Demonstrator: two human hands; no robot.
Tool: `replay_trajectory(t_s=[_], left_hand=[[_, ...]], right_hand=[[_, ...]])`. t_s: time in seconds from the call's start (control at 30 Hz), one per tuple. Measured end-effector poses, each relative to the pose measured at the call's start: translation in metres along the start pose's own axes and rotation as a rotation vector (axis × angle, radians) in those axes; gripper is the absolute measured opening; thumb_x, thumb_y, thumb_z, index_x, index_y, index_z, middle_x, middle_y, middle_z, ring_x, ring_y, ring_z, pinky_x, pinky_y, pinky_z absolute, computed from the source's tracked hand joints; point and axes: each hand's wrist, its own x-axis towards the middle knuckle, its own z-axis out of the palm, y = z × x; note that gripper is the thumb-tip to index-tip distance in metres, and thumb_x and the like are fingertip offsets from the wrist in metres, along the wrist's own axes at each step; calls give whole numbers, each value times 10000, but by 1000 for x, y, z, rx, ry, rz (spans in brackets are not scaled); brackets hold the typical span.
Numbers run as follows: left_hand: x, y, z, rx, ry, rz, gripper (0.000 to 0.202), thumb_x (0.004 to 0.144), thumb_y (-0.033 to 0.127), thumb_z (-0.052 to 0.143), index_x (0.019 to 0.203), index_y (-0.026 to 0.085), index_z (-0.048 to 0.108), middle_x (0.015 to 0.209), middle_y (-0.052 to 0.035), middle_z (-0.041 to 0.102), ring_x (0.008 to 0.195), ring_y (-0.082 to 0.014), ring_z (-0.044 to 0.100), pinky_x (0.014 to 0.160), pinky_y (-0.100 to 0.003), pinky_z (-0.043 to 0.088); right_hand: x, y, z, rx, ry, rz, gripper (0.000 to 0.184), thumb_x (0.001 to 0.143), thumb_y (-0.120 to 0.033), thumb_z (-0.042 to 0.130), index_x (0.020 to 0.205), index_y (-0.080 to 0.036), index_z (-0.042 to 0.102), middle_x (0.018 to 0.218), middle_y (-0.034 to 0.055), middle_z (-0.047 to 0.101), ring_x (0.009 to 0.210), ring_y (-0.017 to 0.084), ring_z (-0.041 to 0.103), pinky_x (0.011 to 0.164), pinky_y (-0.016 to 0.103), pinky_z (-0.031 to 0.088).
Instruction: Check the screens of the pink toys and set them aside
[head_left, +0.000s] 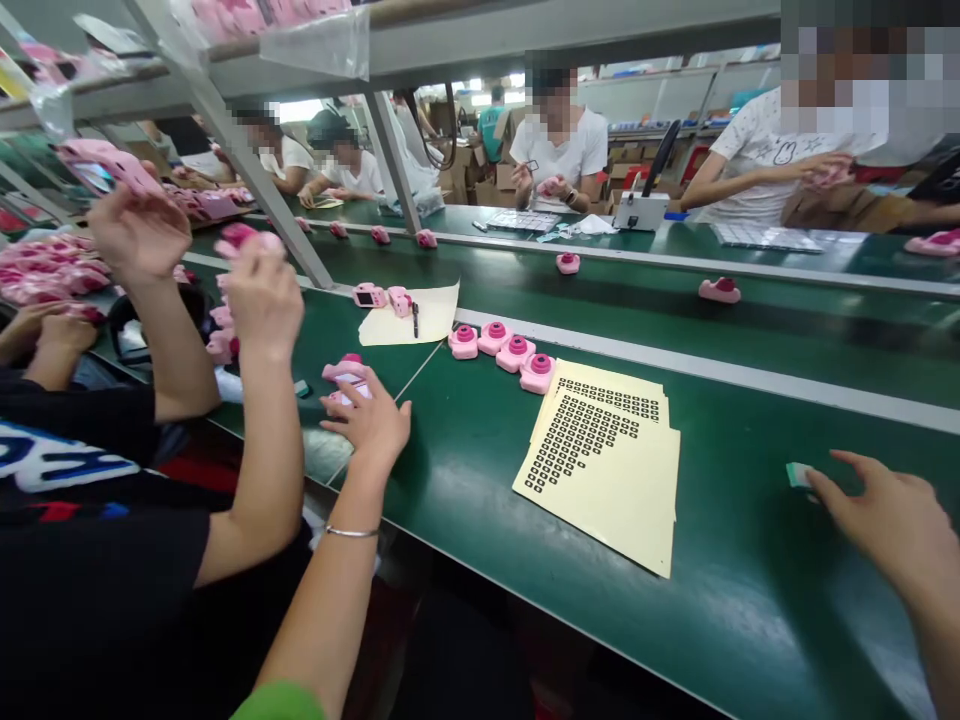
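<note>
The left hand point(369, 420) is carrying a thin, smooth silver bangle point(352, 533) at the wrist. A bright green sleeve point(281, 702) is covering that arm higher up. The right hand point(892, 515) is appearing bare.

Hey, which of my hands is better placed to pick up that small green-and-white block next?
Probably your right hand: its thumb is at the small green-and-white block. Your left hand is across the yellow paper label sheets, at a pink plastic toy camera.
</note>
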Motion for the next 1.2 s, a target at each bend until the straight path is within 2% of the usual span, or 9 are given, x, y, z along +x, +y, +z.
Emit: replay_trajectory(t_s=[0.1, 0.17, 0.27, 0.33, 0.43, 0.63, 0.73, 0.9, 1.2], left_hand=[[-5, 43, 6, -26, 37, 340, 743, 829, 286, 565, 1504, 222, 264, 1578, -151, 152, 1474, -439, 40, 1145, -693, 167], [2, 78, 15, -125, -69, 644, 784, 784, 131, 544, 1507, 242, 260, 1599, -107, 112, 1505, -336, 56, 1223, -553, 188], [28, 125, 28, -190, -269, 938, 850, 724, -15, 449, 1505, 264, 265, 1614, -60, 95, 1524, -274, -6, 1251, -544, 47], [45, 145, 32, -179, -361, 1045, 773, 718, -25, 443, 1437, 252, 389, 1564, -68, 265, 1508, -248, 146, 1247, -545, 82], [61, 156, 33, -186, -408, 1092, 577, 712, -2, 488, 1257, 171, 571, 1392, -121, 482, 1344, -224, 445, 1199, -439, 297], [53, 147, 21, -394, -345, 1011, 675, 660, 138, 676, 1319, 197, 544, 1212, -132, 598, 1194, -289, 536, 1097, -454, 376], [36, 143, 20, -597, -319, 917, 607, 773, 252, 606, 1366, 229, 480, 1177, -89, 622, 1118, -223, 581, 1030, -379, 438], [-15, 152, 37, -863, -316, 763, 455, 877, 160, 322, 1310, 153, 462, 1066, -91, 629, 923, -121, 619, 840, -260, 503], [-120, 133, 13, -921, -425, 865, 364, 891, 422, 494, 1177, 195, 498, 1228, -95, 496, 1184, -185, 494, 1065, -378, 431]], right_hand=[[-5, -60, 19, -154, 28, -196, 478, 867, -504, 473, 1260, -261, 594, 1084, 176, 619, 792, 270, 626, 560, 397, 421], [-10, -124, 45, 23, -84, -430, 468, 897, -439, 455, 1313, -243, 537, 1185, 126, 604, 986, 262, 611, 750, 411, 504], [-12, -221, 97, 178, -286, -729, 544, 892, -350, 515, 1413, -218, 439, 1389, 125, 483, 1283, 275, 446, 1045, 458, 406], [-8, -267, 129, 223, -396, -727, 731, 781, -345, 681, 1442, -202, 403, 1477, 149, 377, 1367, 339, 316, 1091, 541, 324], [1, -302, 156, 337, -497, -690, 939, 604, -240, 805, 1448, -177, 397, 1365, 175, 487, 1258, 376, 404, 1036, 592, 339], [14, -276, 131, 578, -432, -618, 566, 801, -323, 565, 1349, -204, 489, 1245, 126, 554, 1102, 242, 538, 981, 407, 458], [9, -242, 99, 917, -549, -313, 479, 919, -498, 354, 1252, -200, 526, 1238, 116, 578, 1007, 212, 614, 764, 326, 554], [-21, -194, 76, 1257, -604, 174, 429, 858, -530, 482, 1093, -191, 599, 1084, 86, 663, 819, 192, 653, 530, 244, 524], [-48, -168, 98, 1016, -252, -47, 466, 934, -551, 332, 1138, -207, 571, 1140, 74, 640, 964, 201, 630, 808, 321, 524]])
